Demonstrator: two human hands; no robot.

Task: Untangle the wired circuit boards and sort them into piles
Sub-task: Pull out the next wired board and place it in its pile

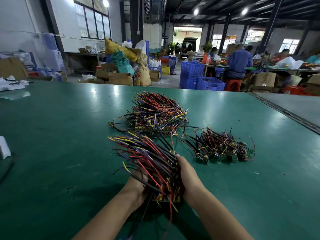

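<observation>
Two bare forearms ran up from the bottom edge to meet at the lower centre of the frame. The left hand (136, 185) was cupped under a bundle (152, 160) of wired boards, and the right hand (189, 177) clasped its right flank, so the bundle was held between them. Wires covered most of the fingers, so how far they curled could not be seen.

Boards (167, 198) sat stacked at the bundle's lower end, down between the wrists. From there the red, black, yellow and purple wires fanned toward the upper left, which gave the bundle a long axis from lower right to upper left, held above the green table (60, 135).

A big pile (157, 113) lay straight up the frame from the grip, its near edge just past the bundle's wire tips. A small pile (223, 148), with short wires and green boards, lay to the right, nearer the right hand and apart from the big one.

Judging by its long wires and yellow parts, the bundle matched the big pile, so the likely move was a push forward with the board end leading.

Blue crates (202, 78) stood beyond the table, at upper centre.
</observation>
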